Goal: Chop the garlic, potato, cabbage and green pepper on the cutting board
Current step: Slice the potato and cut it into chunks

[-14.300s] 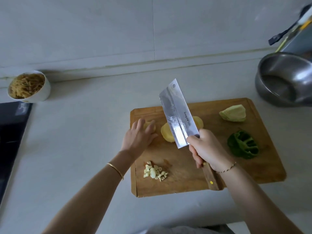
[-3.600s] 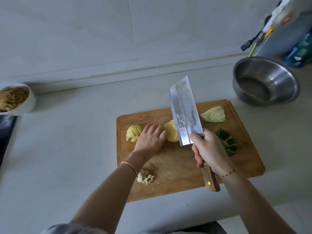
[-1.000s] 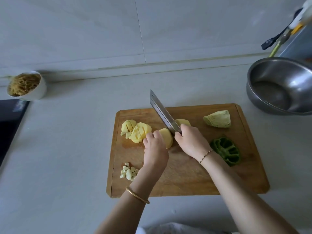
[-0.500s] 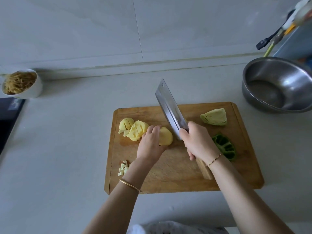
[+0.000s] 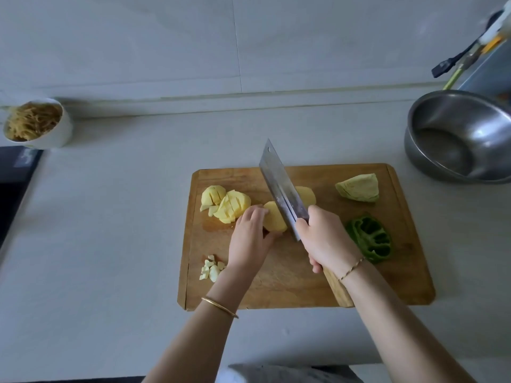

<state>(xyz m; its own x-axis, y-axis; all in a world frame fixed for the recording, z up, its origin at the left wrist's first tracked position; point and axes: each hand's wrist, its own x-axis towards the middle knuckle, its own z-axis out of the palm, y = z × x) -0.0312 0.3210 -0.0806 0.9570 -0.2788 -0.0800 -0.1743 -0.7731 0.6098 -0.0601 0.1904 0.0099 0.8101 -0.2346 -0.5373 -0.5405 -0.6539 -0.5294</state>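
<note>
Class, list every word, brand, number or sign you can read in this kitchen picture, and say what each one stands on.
None can be read.
cleaver: a dark marking on the blade near the handle, too blurred and slanted to read.
black surface at the left edge: a pale patch, perhaps a label, too blurred to read.

Pale grey stone desk (image 5: 110, 244) runs back to a light tiled wall (image 5: 138, 37); a round white ceramic bowl (image 5: 60, 134) of thin tan shredded strands (image 5: 33, 121) stands at the far left, against the wall base. A black glass cooktop (image 5: 13, 189) lies at the left edge, just in front of that bowl. A large round stainless steel bowl (image 5: 442, 150) stands far right on the desk, and above it are a black-tipped utensil (image 5: 445, 66) and a green handle (image 5: 453, 76), both blurred.
</note>
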